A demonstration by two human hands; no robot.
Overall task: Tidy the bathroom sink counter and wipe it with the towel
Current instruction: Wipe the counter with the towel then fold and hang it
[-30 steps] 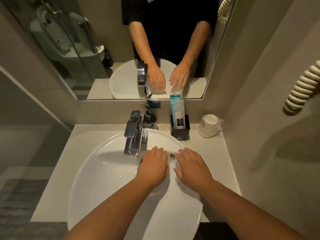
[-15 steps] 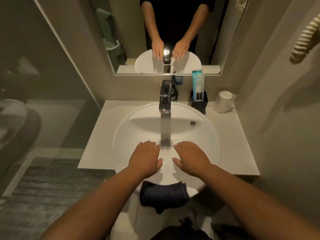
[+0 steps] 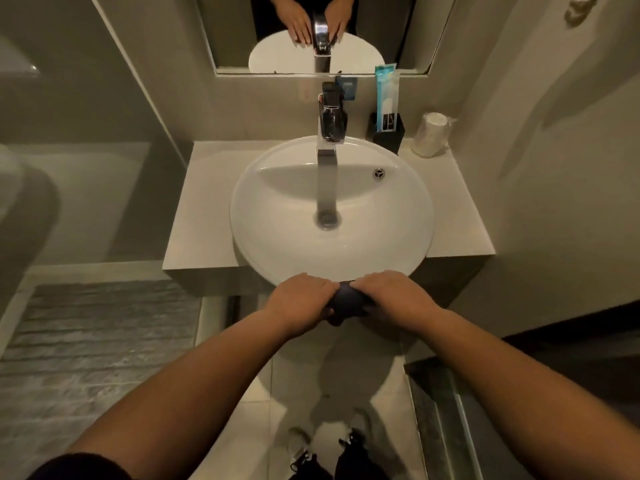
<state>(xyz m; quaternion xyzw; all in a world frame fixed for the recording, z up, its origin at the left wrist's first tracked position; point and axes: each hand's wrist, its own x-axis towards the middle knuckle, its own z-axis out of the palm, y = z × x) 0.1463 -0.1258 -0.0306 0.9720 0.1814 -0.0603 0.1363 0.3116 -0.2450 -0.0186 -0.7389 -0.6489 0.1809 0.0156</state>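
A dark blue towel [image 3: 347, 299] hangs just below the front rim of the round white sink [image 3: 277, 244]. My left hand [image 3: 300, 296] and my right hand [image 3: 391, 295] both grip it, one on each side, so most of the cloth is hidden. The pale counter [image 3: 201, 216] surrounds the basin. At the back right stand a black holder [image 3: 389, 133] with a blue-and-white packet [image 3: 386, 95] and a wrapped white cup [image 3: 431, 133].
A chrome tap [image 3: 330, 126] rises behind the basin, with a small dark bottle [image 3: 343, 88] behind it and a mirror [image 3: 311, 32] above. A glass partition [image 3: 138, 81] stands to the left. A grey floor mat [image 3: 86, 341] lies lower left.
My hands have come off the inside of the basin, moved back past its front rim and closed on the towel below it. The view has pulled back and up.
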